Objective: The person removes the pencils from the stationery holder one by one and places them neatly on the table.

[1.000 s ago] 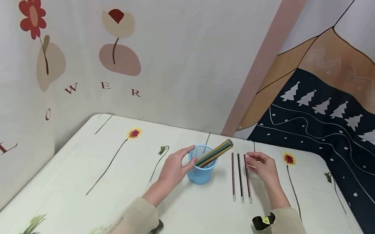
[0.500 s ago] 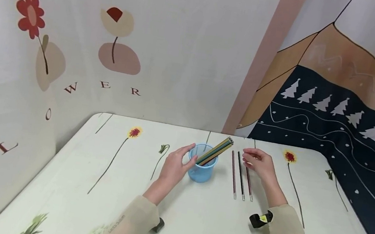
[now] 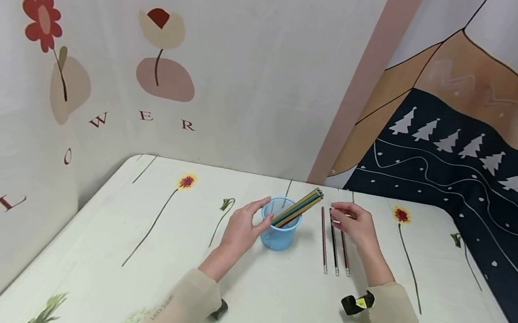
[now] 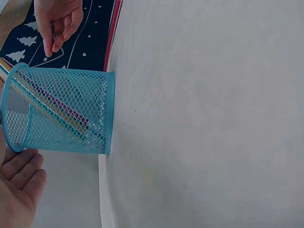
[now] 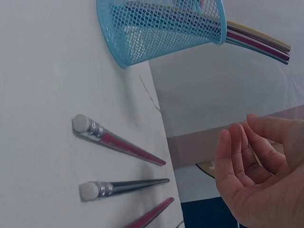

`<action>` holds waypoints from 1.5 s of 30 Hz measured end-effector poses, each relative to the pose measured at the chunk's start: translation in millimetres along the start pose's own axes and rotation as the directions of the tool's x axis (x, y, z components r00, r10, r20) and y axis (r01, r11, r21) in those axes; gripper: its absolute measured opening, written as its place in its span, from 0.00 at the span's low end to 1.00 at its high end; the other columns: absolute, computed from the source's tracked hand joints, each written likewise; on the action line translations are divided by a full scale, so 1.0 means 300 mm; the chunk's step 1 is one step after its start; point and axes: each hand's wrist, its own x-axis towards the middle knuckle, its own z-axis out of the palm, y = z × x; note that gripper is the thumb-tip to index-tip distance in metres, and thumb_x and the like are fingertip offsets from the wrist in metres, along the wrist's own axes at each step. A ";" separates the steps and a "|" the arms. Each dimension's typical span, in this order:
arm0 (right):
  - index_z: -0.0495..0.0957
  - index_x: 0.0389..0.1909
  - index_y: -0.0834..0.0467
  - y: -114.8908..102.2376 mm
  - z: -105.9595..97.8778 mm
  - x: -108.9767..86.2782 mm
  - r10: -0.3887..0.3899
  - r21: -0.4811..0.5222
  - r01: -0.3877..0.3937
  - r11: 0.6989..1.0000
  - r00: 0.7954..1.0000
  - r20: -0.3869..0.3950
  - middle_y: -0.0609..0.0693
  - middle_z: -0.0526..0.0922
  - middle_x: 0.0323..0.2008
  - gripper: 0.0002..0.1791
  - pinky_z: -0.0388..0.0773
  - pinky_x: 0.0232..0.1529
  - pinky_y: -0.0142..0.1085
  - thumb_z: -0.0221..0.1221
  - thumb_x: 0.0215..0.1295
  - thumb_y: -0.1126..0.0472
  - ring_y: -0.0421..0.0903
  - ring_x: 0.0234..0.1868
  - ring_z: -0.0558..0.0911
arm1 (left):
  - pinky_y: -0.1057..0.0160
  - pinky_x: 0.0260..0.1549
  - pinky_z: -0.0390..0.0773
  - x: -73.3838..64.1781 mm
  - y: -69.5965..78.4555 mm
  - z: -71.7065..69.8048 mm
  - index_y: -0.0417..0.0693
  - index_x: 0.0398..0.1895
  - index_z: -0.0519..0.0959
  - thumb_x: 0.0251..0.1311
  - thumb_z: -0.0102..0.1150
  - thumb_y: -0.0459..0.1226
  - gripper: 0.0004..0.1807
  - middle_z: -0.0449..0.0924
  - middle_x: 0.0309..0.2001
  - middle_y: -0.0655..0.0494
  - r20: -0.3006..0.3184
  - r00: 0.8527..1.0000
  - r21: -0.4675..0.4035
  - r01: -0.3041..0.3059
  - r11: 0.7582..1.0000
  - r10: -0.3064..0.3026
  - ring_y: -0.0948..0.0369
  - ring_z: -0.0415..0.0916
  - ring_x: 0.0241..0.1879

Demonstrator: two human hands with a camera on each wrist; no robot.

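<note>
My left hand (image 3: 242, 229) holds a light blue mesh pencil cup (image 3: 277, 239) by its rim, and the cup stands upright on the table. Several pencils (image 3: 302, 207) lean in it toward the right; through the mesh in the left wrist view a pink-red pencil (image 4: 57, 102) shows. To the cup's right lie three pencils side by side, erasers toward me: a maroon pencil (image 5: 128, 145), a black pencil (image 5: 135, 185) and another maroon pencil (image 5: 152, 213). Over their far ends is my right hand (image 3: 356, 227), fingers loosely bent, with nothing visible between thumb and fingers.
A white cloth printed with flowers covers the table (image 3: 156, 289). Behind it hangs a pale curtain (image 3: 250, 74) with printed letters. A dark cloth with white trees (image 3: 457, 169) hangs at the right.
My right hand has shifted a little left, from the right maroon pencil toward the black one. My left hand stays on the cup, and the pencils lie as before.
</note>
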 end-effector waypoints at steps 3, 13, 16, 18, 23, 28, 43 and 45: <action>0.74 0.62 0.64 -0.013 0.005 -0.005 -0.011 -0.010 0.011 1.000 1.000 0.009 0.46 0.80 0.44 0.22 0.84 0.46 0.25 0.58 0.72 0.58 0.29 0.38 0.80 | 0.51 0.62 0.78 0.003 0.000 0.001 0.51 0.68 0.74 0.69 0.57 0.47 0.26 0.78 0.64 0.48 -0.003 1.000 0.000 -0.001 1.000 0.001 0.50 0.77 0.63; 0.75 0.60 0.63 -0.042 0.029 -0.029 -0.015 -0.003 0.015 1.000 0.999 0.045 0.48 0.81 0.45 0.20 0.85 0.46 0.27 0.59 0.72 0.57 0.33 0.41 0.82 | 0.51 0.62 0.78 0.001 0.007 -0.005 0.51 0.67 0.73 0.69 0.57 0.47 0.26 0.78 0.64 0.48 0.001 1.000 -0.005 -0.005 1.000 0.005 0.50 0.76 0.64; 0.75 0.59 0.63 -0.050 0.042 -0.041 -0.022 -0.014 0.023 1.000 0.998 0.066 0.51 0.82 0.47 0.20 0.85 0.47 0.28 0.59 0.71 0.57 0.34 0.41 0.82 | 0.51 0.62 0.78 -0.005 0.005 -0.006 0.50 0.67 0.74 0.69 0.58 0.46 0.25 0.78 0.64 0.48 0.002 1.000 -0.004 -0.005 1.000 0.005 0.50 0.76 0.64; 0.75 0.59 0.64 -0.057 0.051 -0.046 -0.038 -0.012 0.039 0.999 0.996 0.079 0.53 0.82 0.49 0.20 0.85 0.47 0.28 0.59 0.72 0.57 0.34 0.41 0.82 | 0.51 0.62 0.78 -0.006 0.004 -0.007 0.50 0.67 0.74 0.69 0.58 0.46 0.25 0.78 0.64 0.49 0.000 1.000 -0.004 -0.004 1.000 0.004 0.50 0.76 0.64; 0.74 0.59 0.65 -0.075 0.071 -0.050 -0.078 0.010 0.078 0.997 0.990 0.115 0.59 0.81 0.52 0.21 0.85 0.47 0.28 0.59 0.72 0.57 0.36 0.42 0.83 | 0.51 0.62 0.78 -0.004 0.004 -0.010 0.51 0.67 0.74 0.69 0.58 0.46 0.25 0.78 0.64 0.49 -0.010 1.000 -0.006 -0.005 1.000 0.005 0.50 0.76 0.64; 0.74 0.60 0.65 -0.082 0.090 -0.057 -0.082 0.039 0.077 0.996 0.987 0.141 0.57 0.82 0.51 0.23 0.85 0.47 0.29 0.60 0.70 0.56 0.36 0.43 0.83 | 0.50 0.63 0.78 -0.005 0.003 -0.008 0.50 0.67 0.74 0.69 0.58 0.46 0.25 0.78 0.64 0.48 -0.009 1.000 -0.019 0.003 1.000 -0.004 0.49 0.76 0.64; 0.72 0.58 0.65 -0.087 0.129 -0.052 -0.088 0.077 0.078 0.994 0.987 0.134 0.55 0.84 0.48 0.21 0.86 0.47 0.30 0.60 0.70 0.58 0.34 0.41 0.84 | 0.51 0.62 0.78 -0.004 -0.002 -0.002 0.50 0.67 0.74 0.69 0.58 0.47 0.25 0.78 0.64 0.48 -0.018 1.000 -0.014 -0.010 1.000 0.009 0.49 0.76 0.64; 0.72 0.58 0.65 -0.090 0.133 -0.052 -0.088 0.081 0.078 0.994 0.988 0.128 0.55 0.84 0.48 0.20 0.86 0.46 0.29 0.60 0.71 0.59 0.33 0.40 0.84 | 0.51 0.63 0.78 -0.003 -0.002 -0.002 0.49 0.67 0.74 0.69 0.58 0.46 0.25 0.78 0.64 0.48 -0.019 1.000 -0.014 -0.011 1.000 0.010 0.49 0.76 0.64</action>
